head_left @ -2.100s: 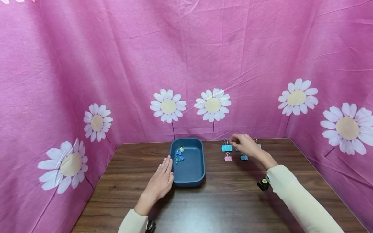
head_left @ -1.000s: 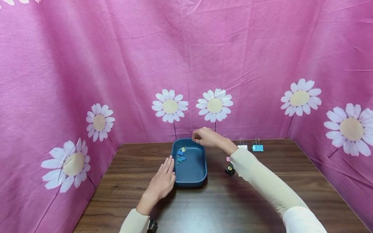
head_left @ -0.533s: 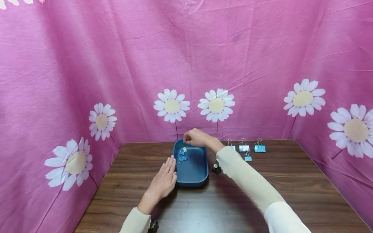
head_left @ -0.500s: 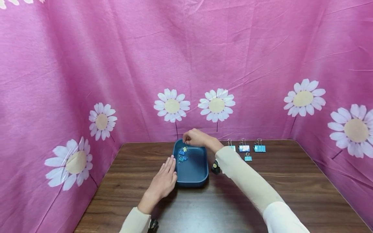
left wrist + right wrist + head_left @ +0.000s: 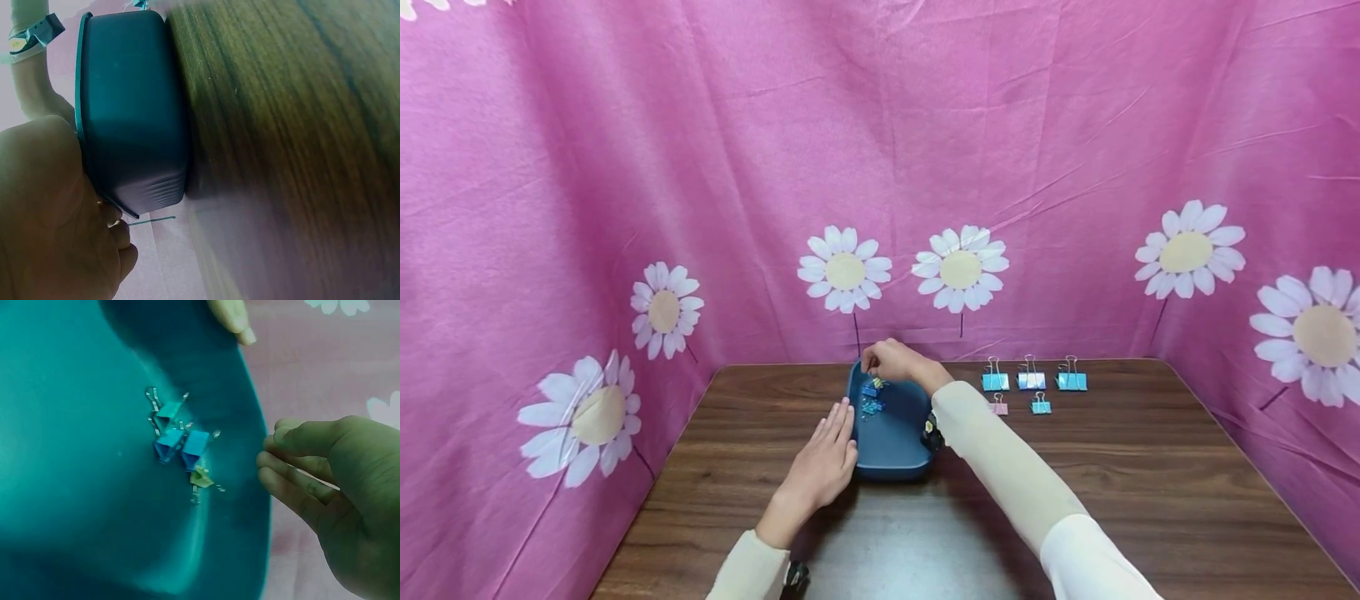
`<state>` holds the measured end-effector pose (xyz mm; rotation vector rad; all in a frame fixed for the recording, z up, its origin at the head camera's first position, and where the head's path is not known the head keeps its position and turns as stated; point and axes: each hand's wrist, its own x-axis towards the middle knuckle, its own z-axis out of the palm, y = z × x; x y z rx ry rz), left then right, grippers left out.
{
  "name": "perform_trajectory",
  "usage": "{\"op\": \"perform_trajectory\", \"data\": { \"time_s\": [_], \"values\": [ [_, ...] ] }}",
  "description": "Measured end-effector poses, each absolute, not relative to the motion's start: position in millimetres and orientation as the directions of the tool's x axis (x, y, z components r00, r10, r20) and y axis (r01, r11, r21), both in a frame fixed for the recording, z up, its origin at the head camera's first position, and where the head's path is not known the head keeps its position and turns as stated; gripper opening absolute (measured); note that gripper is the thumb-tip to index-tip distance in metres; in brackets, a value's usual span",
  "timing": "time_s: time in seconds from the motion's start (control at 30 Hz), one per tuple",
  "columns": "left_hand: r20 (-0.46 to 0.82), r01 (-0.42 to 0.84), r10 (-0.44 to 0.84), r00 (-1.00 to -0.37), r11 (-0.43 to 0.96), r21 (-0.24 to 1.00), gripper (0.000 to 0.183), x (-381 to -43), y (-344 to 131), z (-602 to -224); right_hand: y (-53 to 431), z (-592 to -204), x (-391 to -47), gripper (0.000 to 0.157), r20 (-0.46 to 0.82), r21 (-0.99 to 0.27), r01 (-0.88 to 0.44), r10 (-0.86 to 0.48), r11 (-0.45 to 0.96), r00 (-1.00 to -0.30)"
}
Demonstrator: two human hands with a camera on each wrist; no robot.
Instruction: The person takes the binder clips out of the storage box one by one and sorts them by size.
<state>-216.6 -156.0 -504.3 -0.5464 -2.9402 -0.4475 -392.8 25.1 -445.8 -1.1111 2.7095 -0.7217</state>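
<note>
My left hand [image 5: 820, 458] lies along the left side of a dark blue tray [image 5: 895, 472], its fingers straight against the wall. In the left wrist view its fingers reach along the tray's rim. Over the tray's far left corner is my right hand [image 5: 891, 360]. The right wrist view shows its fingers [image 5: 300, 487] loosely bent beside the rim, with nothing between them. Inside the tray, a teal binder clip [image 5: 167, 412], two blue binder clips [image 5: 195, 444] and a yellow binder clip [image 5: 201, 478] lie bunched near the wall.
Right of the tray, binder clips stand in two rows. The back row has a light blue clip [image 5: 996, 382], a shiny bluish clip [image 5: 1031, 381] and another light blue clip [image 5: 1072, 382]. In front are a pink clip [image 5: 1000, 408] and a teal clip [image 5: 1041, 407]. A pink curtain [image 5: 880, 150] hangs behind.
My right hand has left the standing clips and moved left over the tray, ending nearer the clips inside. The left hand stays at the tray's side.
</note>
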Motion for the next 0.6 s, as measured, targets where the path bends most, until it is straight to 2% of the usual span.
{"op": "perform_trajectory", "data": {
  "time_s": [0.17,0.43,0.5,0.6],
  "values": [
    [0.157,0.362,0.33,-0.931,0.895,0.262,0.058,-217.3,-155.9,-504.1,21.3,-459.7,-393.0,0.02,0.009,-0.491,-0.572,-0.653,0.657,-0.757],
    [0.129,0.35,0.326,-0.936,0.898,0.266,0.058,-217.3,-156.8,-504.6,16.8,-475.1,-384.7,0.044,-0.197,-0.424,-0.524,-0.64,0.738,-0.743],
    [0.141,0.355,0.328,-0.934,0.896,0.267,0.058,-217.4,-156.9,-504.9,16.3,-475.4,-382.7,0.043,-0.219,-0.405,-0.526,-0.638,0.748,-0.738],
    [0.155,0.363,0.332,-0.93,0.893,0.265,0.058,-218.3,-157.1,-505.0,16.7,-474.9,-381.2,0.028,-0.214,-0.399,-0.536,-0.644,0.744,-0.735]
  ]
}}
